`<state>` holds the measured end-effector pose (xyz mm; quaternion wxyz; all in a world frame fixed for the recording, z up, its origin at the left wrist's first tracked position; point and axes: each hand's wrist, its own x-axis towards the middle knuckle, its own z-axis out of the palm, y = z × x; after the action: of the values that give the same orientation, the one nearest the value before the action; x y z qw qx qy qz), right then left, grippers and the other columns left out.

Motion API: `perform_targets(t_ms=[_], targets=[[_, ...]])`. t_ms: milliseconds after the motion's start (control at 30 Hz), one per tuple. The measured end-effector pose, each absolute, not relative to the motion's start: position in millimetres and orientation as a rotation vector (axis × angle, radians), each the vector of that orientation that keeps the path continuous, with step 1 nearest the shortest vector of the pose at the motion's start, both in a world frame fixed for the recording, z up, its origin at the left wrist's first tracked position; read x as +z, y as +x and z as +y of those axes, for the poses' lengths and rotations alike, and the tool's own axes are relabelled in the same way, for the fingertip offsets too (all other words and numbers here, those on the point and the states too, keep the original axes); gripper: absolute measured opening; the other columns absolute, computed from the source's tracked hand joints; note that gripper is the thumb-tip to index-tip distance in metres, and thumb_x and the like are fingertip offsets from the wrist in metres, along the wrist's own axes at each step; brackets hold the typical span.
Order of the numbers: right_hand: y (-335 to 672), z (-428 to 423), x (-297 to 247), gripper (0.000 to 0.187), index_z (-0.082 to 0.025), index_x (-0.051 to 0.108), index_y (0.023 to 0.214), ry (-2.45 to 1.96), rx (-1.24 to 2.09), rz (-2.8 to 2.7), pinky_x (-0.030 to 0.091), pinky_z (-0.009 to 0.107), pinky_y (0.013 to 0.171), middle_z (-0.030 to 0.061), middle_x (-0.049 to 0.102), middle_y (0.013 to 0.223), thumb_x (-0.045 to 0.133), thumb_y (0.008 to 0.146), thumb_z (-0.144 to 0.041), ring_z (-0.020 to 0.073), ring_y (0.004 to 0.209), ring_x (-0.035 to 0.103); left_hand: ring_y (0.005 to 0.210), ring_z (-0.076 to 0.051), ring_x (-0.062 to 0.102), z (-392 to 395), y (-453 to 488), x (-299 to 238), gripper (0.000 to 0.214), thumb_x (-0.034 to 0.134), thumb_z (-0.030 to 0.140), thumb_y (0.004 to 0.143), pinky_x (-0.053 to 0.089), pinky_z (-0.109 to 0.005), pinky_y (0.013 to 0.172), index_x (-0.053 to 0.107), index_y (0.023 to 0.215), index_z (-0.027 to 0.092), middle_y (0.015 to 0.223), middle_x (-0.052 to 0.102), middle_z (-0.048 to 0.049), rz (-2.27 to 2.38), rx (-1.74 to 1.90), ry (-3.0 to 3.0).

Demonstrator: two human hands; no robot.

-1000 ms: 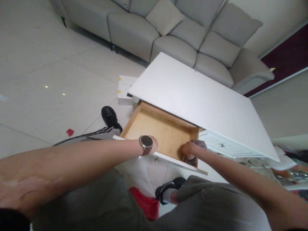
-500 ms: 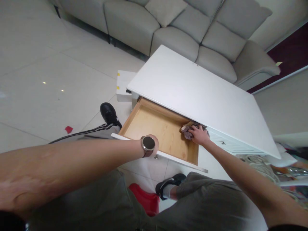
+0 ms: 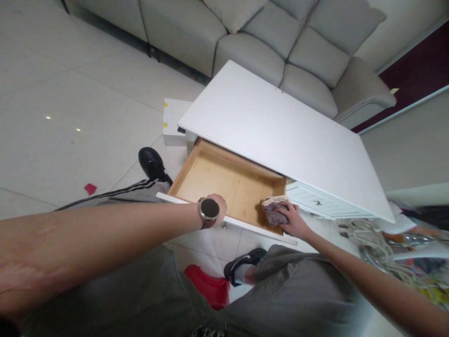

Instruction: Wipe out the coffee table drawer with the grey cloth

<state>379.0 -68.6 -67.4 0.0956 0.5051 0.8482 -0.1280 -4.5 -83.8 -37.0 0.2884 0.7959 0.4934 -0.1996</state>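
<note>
Wooden drawer (image 3: pixel 224 180) is seen pulled out from beneath a white tabletop (image 3: pixel 273 126), its knob (image 3: pixel 224 225) at 6 o'clock. At 4 o'clock from the drawer's middle, a crumpled purplish-grey cloth (image 3: pixel 272 214) is held in the right hand (image 3: pixel 293 223), over the right wall (image 3: pixel 279 188) near the front corner. The left hand (image 3: pixel 220 209) is placed at the front panel (image 3: pixel 259 230), at 7 o'clock; as its fingertips are hidden, whether the panel is gripped cannot be told. The opening of the drawer is judged complete and work with the cloth under way; how much wood has been covered cannot be told. Neither has the cloth been put down nor the drawer closed. No writing can be read: the watch (image 3: pixel 209 208) face is dark, only yellow patches are made out on the white box (image 3: pixel 175 114) toward 10 o'clock, and a pale mark on the black shoe (image 3: pixel 244 262) near 5 o'clock is too blurred to name.
</note>
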Motion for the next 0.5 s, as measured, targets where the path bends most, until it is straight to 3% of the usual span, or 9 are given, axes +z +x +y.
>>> perform_targets(t_ms=[200,300,500], targets=[[360,11,-67,0.057,-0.027,0.064,0.138,1.583,-0.004,2.406,0.040,0.048,0.104,0.0100,0.042,0.154,0.069,0.081,-0.036,0.0388,0.132,0.035,0.089,-0.036,0.073,-86,2,-14,0.024,0.074,-0.006,0.051,0.059,-0.047,0.081,0.077,0.071,0.007,0.085,0.077,-0.0177,1.347,-0.608,2.130],[344,36,-66,0.056,-0.028,0.061,0.141,1.541,0.140,2.294,0.042,0.051,0.098,0.0111,0.041,0.157,0.064,0.085,-0.032,0.0404,0.133,0.036,0.092,-0.037,0.073,-86,5,-11,0.025,0.073,-0.006,0.053,0.059,-0.047,0.081,0.078,0.074,0.007,0.089,0.078,-0.0188,1.395,-0.624,2.125],[318,23,-63,0.032,-0.020,0.076,0.108,1.021,0.067,2.276,0.036,0.057,0.102,0.0173,0.064,0.133,0.064,0.078,-0.021,0.0385,0.129,0.042,0.082,-0.034,0.073,-85,5,-29,0.021,0.076,-0.005,0.049,0.058,-0.045,0.078,0.077,0.067,0.007,0.077,0.076,-0.0151,1.375,-0.656,2.114]])
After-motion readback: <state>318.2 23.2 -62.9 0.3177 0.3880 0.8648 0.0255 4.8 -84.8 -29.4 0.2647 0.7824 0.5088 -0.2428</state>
